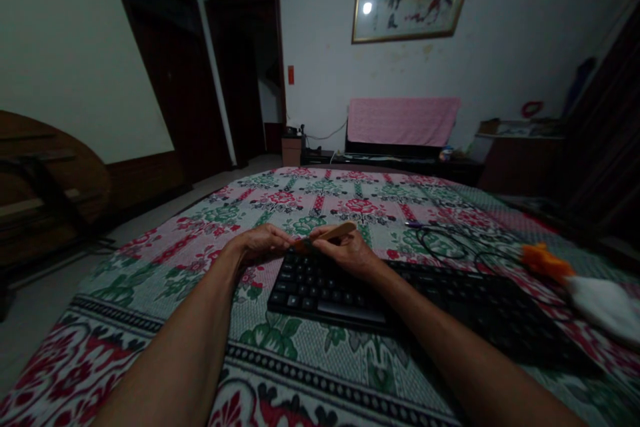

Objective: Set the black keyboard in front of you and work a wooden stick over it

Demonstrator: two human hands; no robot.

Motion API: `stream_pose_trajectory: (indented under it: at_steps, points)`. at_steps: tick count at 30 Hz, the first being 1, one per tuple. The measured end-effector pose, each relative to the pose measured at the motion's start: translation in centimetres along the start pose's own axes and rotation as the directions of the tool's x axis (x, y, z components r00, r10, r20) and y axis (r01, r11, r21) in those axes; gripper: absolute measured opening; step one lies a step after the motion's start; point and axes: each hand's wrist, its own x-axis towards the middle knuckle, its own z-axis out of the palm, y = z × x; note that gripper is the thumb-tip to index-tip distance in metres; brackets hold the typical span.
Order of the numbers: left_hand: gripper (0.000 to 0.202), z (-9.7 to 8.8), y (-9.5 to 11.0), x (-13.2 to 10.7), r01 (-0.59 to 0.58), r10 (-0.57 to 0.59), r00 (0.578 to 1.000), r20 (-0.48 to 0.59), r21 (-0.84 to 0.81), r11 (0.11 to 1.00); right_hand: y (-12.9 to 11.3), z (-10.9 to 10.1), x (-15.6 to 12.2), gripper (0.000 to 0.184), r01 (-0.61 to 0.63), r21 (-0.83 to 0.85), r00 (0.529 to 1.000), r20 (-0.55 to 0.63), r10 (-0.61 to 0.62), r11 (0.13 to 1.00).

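Head feed, dim light. My right hand [345,255] is closed on a wooden tool [341,231], which slants over the far-left corner of the keyboard [450,288]; its lower end is too dark to make out. My left hand [264,240] has its fingertips at that same corner; whether they grip anything, I cannot tell. Keyboard lies flat on the floral cloth [295,363]. Orange item [545,263] touches a white one [605,308], right of keyboard.
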Motion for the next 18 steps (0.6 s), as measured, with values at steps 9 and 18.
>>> stream_pose_trajectory:
  at_steps: [9, 18]
  points:
    - [0.020, -0.1, -0.1, 0.1, 0.008, -0.008, 1.000, -0.017, -0.040, 0.999, 0.0, 1.4, -0.2, 0.017, 0.119, 0.009, 0.984, 0.131, -0.119, 0.993]
    - [0.018, 0.2, 0.3, -0.1, 0.008, -0.008, 1.000, -0.029, -0.008, 1.000, 0.0, 0.2, 0.0, 0.018, 0.036, -0.097, 0.996, -0.074, -0.043, 0.995]
